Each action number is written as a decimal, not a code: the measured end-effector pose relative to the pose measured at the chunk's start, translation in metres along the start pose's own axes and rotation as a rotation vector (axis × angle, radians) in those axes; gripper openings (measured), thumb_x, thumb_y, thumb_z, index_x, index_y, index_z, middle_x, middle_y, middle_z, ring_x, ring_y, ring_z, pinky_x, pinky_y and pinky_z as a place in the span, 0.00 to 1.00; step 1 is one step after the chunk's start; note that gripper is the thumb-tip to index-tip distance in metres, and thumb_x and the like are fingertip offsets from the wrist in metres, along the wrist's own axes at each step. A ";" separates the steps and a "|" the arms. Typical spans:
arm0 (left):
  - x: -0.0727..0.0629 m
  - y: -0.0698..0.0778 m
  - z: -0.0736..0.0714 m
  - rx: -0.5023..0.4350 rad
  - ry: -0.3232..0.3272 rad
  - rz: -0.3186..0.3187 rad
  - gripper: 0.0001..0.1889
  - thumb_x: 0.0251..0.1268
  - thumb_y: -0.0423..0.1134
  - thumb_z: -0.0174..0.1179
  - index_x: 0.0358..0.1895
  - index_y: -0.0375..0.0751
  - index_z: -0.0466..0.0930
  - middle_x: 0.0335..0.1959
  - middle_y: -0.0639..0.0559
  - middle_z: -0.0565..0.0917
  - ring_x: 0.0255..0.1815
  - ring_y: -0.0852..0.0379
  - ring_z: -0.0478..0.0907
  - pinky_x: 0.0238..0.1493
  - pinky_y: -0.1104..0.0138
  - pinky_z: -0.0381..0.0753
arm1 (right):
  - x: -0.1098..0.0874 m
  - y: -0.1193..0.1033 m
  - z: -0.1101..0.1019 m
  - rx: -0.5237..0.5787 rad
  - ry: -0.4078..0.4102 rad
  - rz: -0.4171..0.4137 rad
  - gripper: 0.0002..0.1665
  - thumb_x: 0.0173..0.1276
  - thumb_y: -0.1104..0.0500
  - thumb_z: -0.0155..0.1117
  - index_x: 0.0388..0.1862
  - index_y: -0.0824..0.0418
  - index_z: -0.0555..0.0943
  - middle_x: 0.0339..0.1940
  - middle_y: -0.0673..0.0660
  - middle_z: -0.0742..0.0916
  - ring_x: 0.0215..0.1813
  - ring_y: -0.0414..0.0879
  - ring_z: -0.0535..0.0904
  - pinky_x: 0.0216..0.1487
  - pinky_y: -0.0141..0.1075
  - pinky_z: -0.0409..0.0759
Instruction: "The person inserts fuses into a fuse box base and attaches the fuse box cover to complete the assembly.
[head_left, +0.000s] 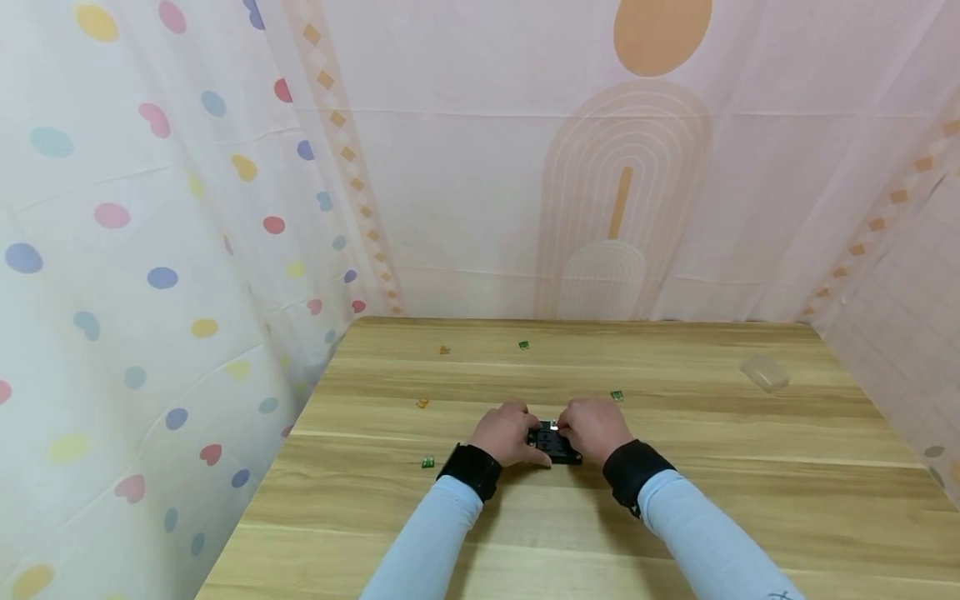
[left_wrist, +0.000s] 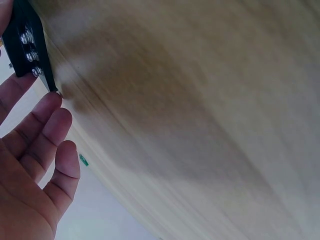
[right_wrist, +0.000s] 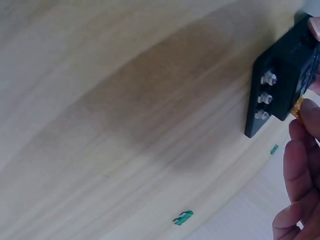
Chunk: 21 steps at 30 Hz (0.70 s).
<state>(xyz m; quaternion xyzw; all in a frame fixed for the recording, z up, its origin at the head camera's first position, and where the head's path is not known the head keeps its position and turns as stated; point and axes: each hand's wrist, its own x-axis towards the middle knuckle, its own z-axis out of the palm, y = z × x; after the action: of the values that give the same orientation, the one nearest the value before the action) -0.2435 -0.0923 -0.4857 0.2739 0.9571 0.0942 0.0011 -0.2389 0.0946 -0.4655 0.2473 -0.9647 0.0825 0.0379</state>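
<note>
A black fuse block (head_left: 553, 445) with a row of metal screws along its side lies on the table between both hands. My left hand (head_left: 504, 435) grips its left end, thumb along the near edge and fingers at the far one. In the left wrist view, fingertips of the left hand (left_wrist: 42, 135) touch the underside of the fuse block (left_wrist: 27, 45). From the right, my right hand (head_left: 596, 429) pinches a small orange blade fuse (right_wrist: 297, 107) between thumb and finger, right against the fuse block (right_wrist: 285, 75). Most of that fuse is hidden by the fingertips.
Green blade fuses lie at the back (head_left: 523, 344), just beyond the right hand (head_left: 617, 395) and left of the left hand (head_left: 428, 462). Two orange fuses (head_left: 444, 350) (head_left: 422, 403) are at the left. A clear plastic cover (head_left: 765, 372) sits back right. Curtains (head_left: 465, 208) border the wooden table.
</note>
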 end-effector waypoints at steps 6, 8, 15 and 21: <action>-0.001 0.001 0.000 0.002 0.000 -0.009 0.31 0.45 0.65 0.74 0.49 0.47 0.88 0.41 0.53 0.79 0.39 0.57 0.75 0.41 0.66 0.77 | 0.002 0.000 -0.005 0.011 -0.025 -0.003 0.04 0.62 0.59 0.73 0.28 0.54 0.89 0.25 0.46 0.84 0.27 0.40 0.75 0.32 0.38 0.77; -0.001 0.001 0.001 0.002 -0.001 -0.007 0.31 0.45 0.65 0.74 0.49 0.47 0.88 0.41 0.53 0.79 0.39 0.57 0.76 0.41 0.66 0.77 | 0.003 0.000 -0.005 0.025 -0.030 -0.008 0.04 0.62 0.60 0.73 0.27 0.55 0.89 0.26 0.47 0.85 0.27 0.40 0.75 0.33 0.39 0.77; -0.002 0.002 0.000 0.011 -0.015 -0.004 0.31 0.46 0.65 0.74 0.49 0.47 0.88 0.42 0.53 0.80 0.41 0.56 0.77 0.42 0.65 0.78 | 0.003 0.005 0.000 0.081 -0.022 -0.031 0.03 0.60 0.63 0.74 0.27 0.56 0.89 0.27 0.47 0.86 0.30 0.41 0.78 0.36 0.39 0.79; -0.001 0.002 -0.003 0.021 -0.015 -0.010 0.31 0.45 0.65 0.74 0.49 0.47 0.88 0.42 0.53 0.81 0.42 0.56 0.77 0.42 0.65 0.78 | 0.004 0.007 0.004 0.065 -0.001 -0.050 0.03 0.59 0.63 0.75 0.27 0.55 0.89 0.26 0.46 0.86 0.29 0.40 0.77 0.36 0.38 0.78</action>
<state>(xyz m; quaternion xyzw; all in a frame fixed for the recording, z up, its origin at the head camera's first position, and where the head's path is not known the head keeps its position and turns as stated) -0.2421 -0.0913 -0.4826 0.2696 0.9595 0.0820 0.0059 -0.2458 0.0981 -0.4695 0.2726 -0.9550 0.1129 0.0315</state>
